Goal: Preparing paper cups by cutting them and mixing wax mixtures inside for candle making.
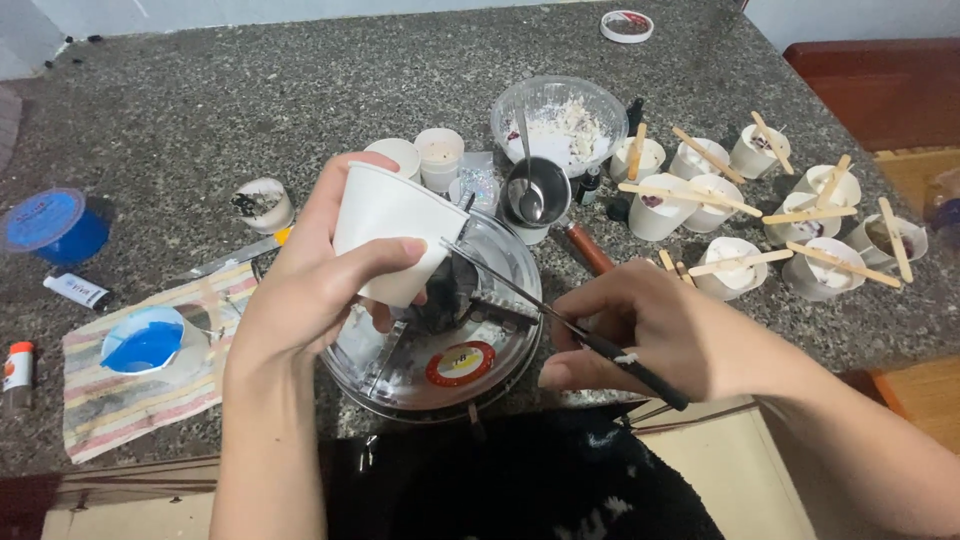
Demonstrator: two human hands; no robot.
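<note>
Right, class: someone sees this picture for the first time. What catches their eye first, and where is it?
At the centre, the left hand holds a white paper cup tilted over a glass lid, while the right hand pokes a thin metal tool towards the cup's rim. To the right stands a cluster of small white cups with wooden sticks laid across them. At far left, a blue tub stands out on the speckled counter.

Left hand (320, 275) sits at ten o'clock of centre, fingers curled, thumb across; right hand (640, 335) at four o'clock, fingers pinched closed.
</note>
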